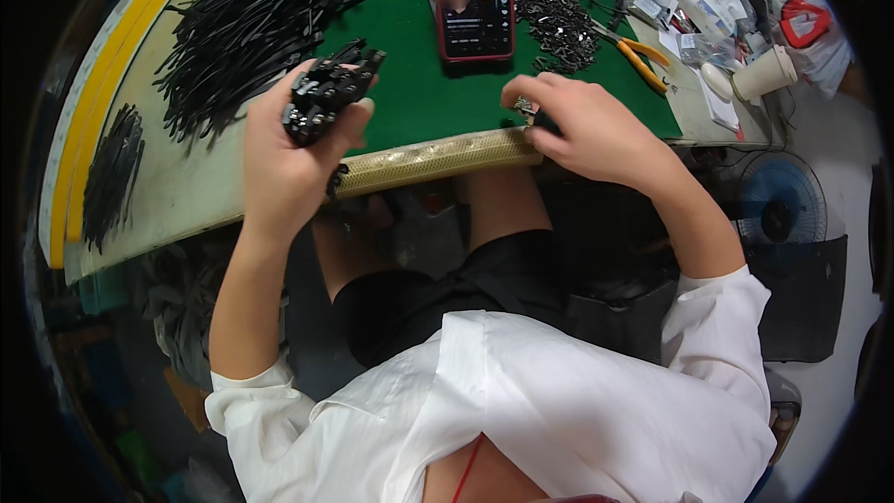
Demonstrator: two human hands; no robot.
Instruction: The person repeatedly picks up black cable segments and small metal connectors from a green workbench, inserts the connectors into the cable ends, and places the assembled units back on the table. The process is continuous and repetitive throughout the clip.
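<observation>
My left hand (282, 144) is wrapped round a bundle of black straps (328, 91) with shiny metal bits at their near ends. At the mat's near edge my right hand (582, 126) is curled closed, and a small black piece with a metal bit (533, 114) shows between thumb and fingers. Its exact kind is hard to make out. Between the two hands runs a yellowish mesh-patterned edge strip (438, 160). A large heap of black straps (242, 28) lies beyond my left hand. Small dark metal parts (559, 23) are piled beyond my right hand.
A red-framed phone (473, 5) stands on the green mat (400, 65). Orange-handled pliers (643, 61) lie at right, near plastic bags (694, 0) and a pale cup (765, 73). Yellow strips (93, 112) line the table's left side, beside more black straps (114, 172). A fan (780, 200) stands below right.
</observation>
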